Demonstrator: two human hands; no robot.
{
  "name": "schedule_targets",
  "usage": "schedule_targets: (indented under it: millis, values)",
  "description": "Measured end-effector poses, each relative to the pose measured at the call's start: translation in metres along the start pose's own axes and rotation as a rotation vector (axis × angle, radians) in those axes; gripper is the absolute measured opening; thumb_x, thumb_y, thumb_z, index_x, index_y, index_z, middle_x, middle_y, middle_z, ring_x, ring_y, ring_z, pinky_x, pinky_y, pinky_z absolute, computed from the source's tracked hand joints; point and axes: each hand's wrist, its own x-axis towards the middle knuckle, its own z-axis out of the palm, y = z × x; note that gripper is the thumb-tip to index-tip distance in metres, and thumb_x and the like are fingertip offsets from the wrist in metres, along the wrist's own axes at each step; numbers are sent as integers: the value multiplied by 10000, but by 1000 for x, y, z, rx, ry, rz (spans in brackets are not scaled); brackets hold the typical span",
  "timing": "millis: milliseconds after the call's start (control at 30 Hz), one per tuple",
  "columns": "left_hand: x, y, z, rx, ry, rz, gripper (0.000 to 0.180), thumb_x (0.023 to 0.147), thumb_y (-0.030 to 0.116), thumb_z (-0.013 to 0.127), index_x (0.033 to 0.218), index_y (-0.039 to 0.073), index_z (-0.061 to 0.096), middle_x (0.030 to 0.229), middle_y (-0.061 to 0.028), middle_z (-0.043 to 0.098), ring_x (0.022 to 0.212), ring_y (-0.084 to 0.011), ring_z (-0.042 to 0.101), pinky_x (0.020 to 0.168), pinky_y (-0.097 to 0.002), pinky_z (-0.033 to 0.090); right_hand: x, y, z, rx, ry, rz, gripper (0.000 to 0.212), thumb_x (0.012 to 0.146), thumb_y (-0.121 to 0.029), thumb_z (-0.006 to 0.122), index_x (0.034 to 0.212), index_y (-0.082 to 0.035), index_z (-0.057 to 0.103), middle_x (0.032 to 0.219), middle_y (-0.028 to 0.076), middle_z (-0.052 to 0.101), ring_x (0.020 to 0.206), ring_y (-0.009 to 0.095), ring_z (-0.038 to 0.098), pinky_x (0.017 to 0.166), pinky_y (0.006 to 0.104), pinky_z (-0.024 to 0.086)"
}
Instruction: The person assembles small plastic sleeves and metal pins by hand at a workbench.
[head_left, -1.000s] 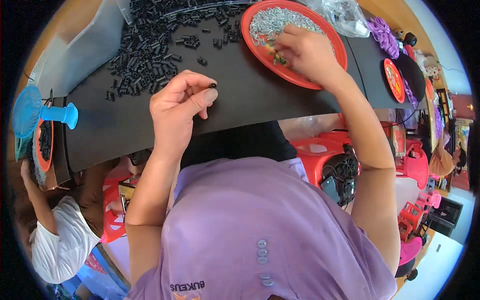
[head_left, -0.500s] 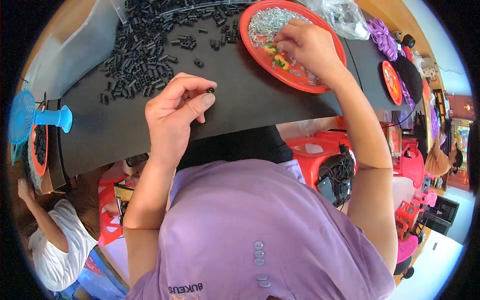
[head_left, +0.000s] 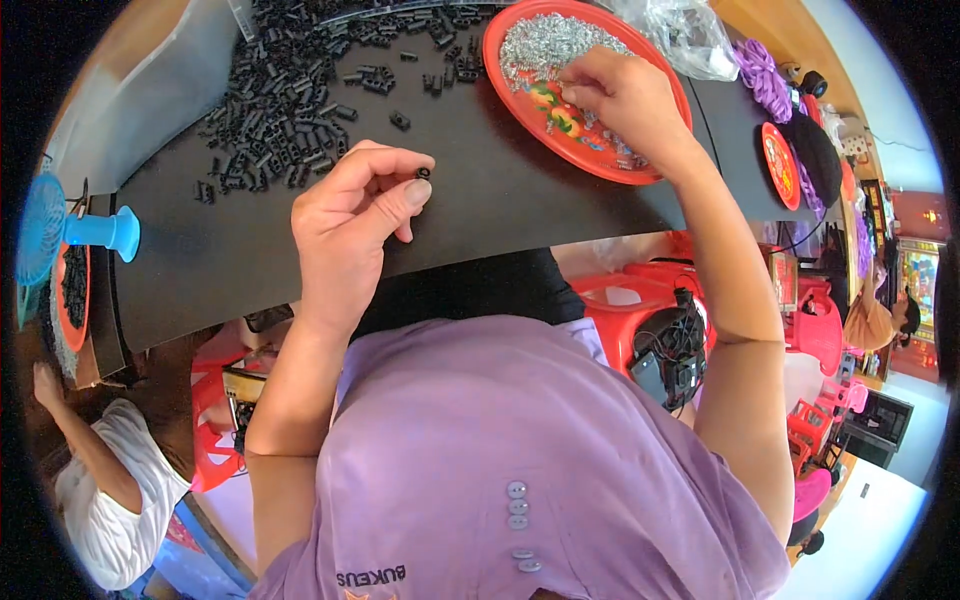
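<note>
My left hand (head_left: 350, 210) pinches a small black plastic piece (head_left: 424, 173) between thumb and forefinger, with a round hole in its end facing up. It is held just above the dark table (head_left: 470, 190). My right hand (head_left: 625, 100) reaches over a red oval tray (head_left: 645, 175) with a flower print. Its thumb and forefinger are pressed together; whatever lies between them is too small to make out. Heaped on the tray's far side are many tiny silvery metal pieces (head_left: 550, 45) resembling springs, with a few scattered near my right hand.
Loose black plastic pieces (head_left: 270, 120) spread over the table's far left, beside a translucent bin (head_left: 150, 110). A blue fan (head_left: 100, 232) stands at the left edge. Clear plastic bags (head_left: 690, 40) and purple cord (head_left: 765, 80) lie beyond the tray. Another person (head_left: 120, 490) sits at lower left.
My right hand has shifted very slightly right over the tray, its fingers still together. My left hand keeps its pinch on the black piece, whose holed end now shows more clearly.
</note>
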Motion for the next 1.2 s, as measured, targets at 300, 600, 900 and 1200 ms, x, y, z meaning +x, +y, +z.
schedule_targets:
  millis: [300, 600, 900, 1200]
  values:
    - [-1, 1, -1, 27, -6, 3, 111, 840, -20, 659, 950, -33, 668, 833, -2, 573, 678, -50, 507, 541, -189, 407, 4, -4, 13, -182, 44, -62, 143, 791, -178, 667, 904, -91, 669, 876, 81, 645, 824, 301, 635, 710, 405, 498]
    - [-1, -4, 1, -23, 40, -22, 110, 824, -32, 657, 931, -19, 681, 801, -7, 597, 632, -40, 515, 517, -180, 398, -7, -55, -15, 474, 125, 86, 56, 889, -43, 604, 928, -4, 614, 796, -2, 594, 763, 61, 533, 675, 219, 430]
    - [-1, -2, 3, -43, 85, -64, 77, 846, 36, 673, 914, -1, 665, 722, 1, 613, 585, -39, 515, 487, -187, 402, -17, -144, 42, 1352, 229, 183, 64, 858, -23, 644, 918, -3, 637, 845, -5, 627, 792, 57, 568, 718, 207, 460]
    - [-2, -2, 1, -56, 97, -58, 76, 850, 50, 680, 905, 4, 656, 710, -3, 613, 562, -39, 509, 466, -184, 395, -22, -151, 47, 1507, 224, 272, 103, 865, -9, 629, 964, 11, 612, 888, 16, 635, 823, 70, 582, 754, 224, 480]
